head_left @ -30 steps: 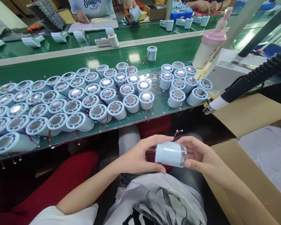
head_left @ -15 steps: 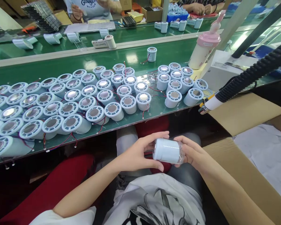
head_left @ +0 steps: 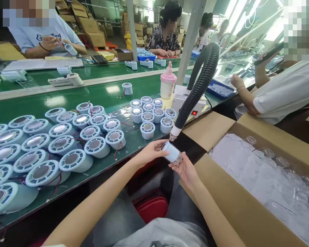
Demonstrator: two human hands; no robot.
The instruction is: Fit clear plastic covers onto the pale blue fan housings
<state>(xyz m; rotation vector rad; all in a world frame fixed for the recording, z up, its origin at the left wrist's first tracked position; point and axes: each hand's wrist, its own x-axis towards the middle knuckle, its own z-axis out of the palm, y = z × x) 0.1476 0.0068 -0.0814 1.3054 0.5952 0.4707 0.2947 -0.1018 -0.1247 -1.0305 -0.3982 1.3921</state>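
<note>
A light-blue plastic cylinder (head_left: 172,152), inside a clear plastic cover, is held between my two hands above my lap, tilted down to the right. My left hand (head_left: 152,152) grips its upper left end, thumb lying across the top. At the lower right end, my right hand (head_left: 186,168) has its fingers closed round the clear cover. Just above the cylinder hangs the white-and-metal nozzle (head_left: 175,132) of a black corrugated hose (head_left: 195,92). On the bench, many similar blue cylinders (head_left: 76,160) with silver discs and red-black wires stand in rows.
To the right, an open cardboard box (head_left: 221,202) holds white sheets and clear plastic covers. A white box with a lit red switch (head_left: 194,113) and a pink-lidded bottle (head_left: 168,82) stand on the bench. Co-workers sit across the green belt (head_left: 103,92) and at right.
Both hands have carried the cylinder forward, below the hose nozzle, turning it so its right end points lower. The view has swung up and to the right.
</note>
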